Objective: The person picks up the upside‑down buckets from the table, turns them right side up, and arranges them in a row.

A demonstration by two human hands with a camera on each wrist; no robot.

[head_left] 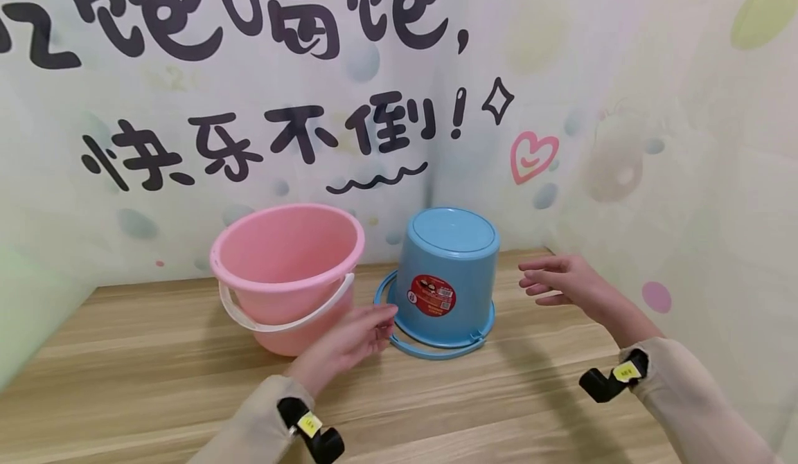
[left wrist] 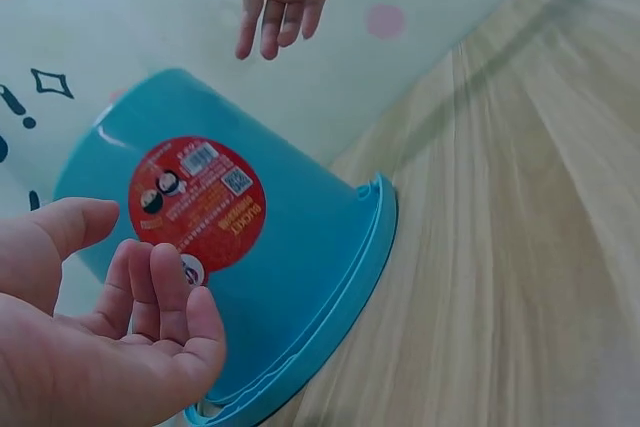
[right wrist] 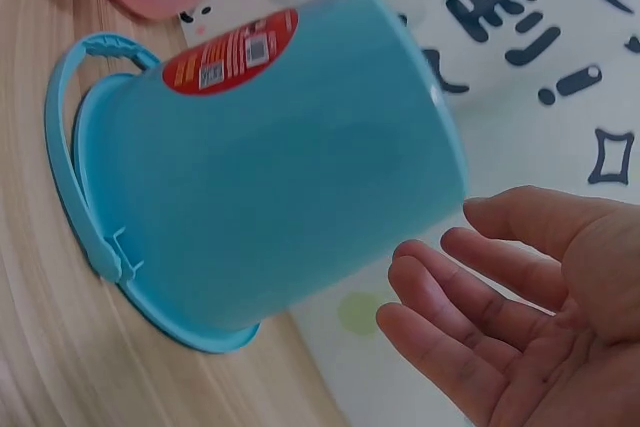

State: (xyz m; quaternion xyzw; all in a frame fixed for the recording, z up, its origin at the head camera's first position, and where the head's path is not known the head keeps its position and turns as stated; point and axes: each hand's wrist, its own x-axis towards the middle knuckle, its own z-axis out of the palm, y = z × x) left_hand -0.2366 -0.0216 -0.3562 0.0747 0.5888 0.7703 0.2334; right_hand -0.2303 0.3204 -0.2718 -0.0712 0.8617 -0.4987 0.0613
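A blue bucket (head_left: 451, 263) stands upside down on the wooden table, its base up and its rim down. Its blue handle (head_left: 430, 352) lies round the rim on the tabletop, and a red round label (head_left: 431, 296) faces forward. To its left, a pink bucket (head_left: 293, 311) stands upright with a white handle (head_left: 299, 324) hanging across its front. My left hand (head_left: 352, 336) is between the two buckets, fingers loosely bent toward the blue one and holding nothing. On the blue bucket's right side, my right hand (head_left: 564, 280) hovers apart from it with relaxed fingers, palm facing it.
A wood-grain tabletop (head_left: 156, 395) lies under both buckets. Close behind them rises a pale printed wall covering (head_left: 374, 228) with black lettering and a pink heart (head_left: 533, 158). Another pale wall (head_left: 704, 242) stands on the right, beyond my right hand.
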